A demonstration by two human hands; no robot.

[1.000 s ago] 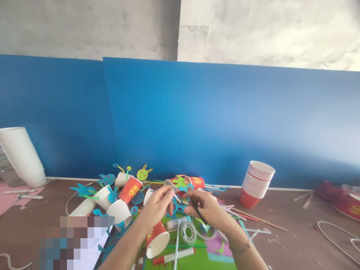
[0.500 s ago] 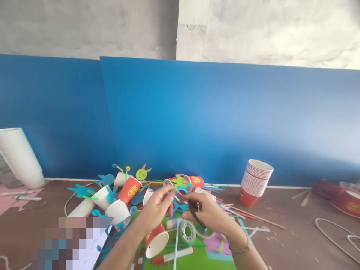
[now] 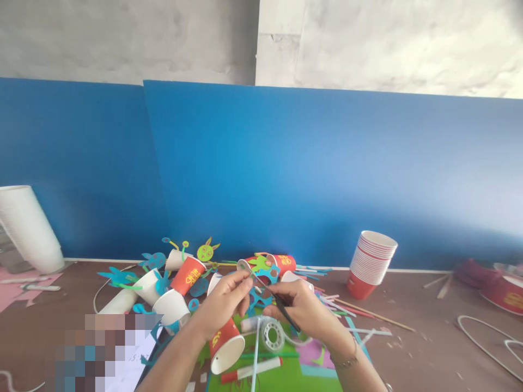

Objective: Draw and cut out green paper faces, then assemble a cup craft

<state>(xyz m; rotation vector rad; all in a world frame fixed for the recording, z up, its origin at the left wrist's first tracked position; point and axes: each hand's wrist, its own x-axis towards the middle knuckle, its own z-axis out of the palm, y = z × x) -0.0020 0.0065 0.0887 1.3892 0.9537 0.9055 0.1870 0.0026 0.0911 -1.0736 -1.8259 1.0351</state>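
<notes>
Black-handled scissors are in my right hand, their blades pointing up and left toward my other hand. My left hand is closed in a pinch at the blade tips; what it pinches is too small to make out. Beneath both hands lie a roll of clear tape, a red and white marker and a pale blue straw on a green sheet. A red paper cup lies tipped just below my left hand.
Cups with paper animal cutouts crowd the left and centre. A stack of paper cups stands to the right, a white stack at the far left. Straws and sticks lie right of centre. A blue panel rises behind.
The scissors have turned slightly, and their blades look more apart from the pinched fingers. Both hands have barely shifted.
</notes>
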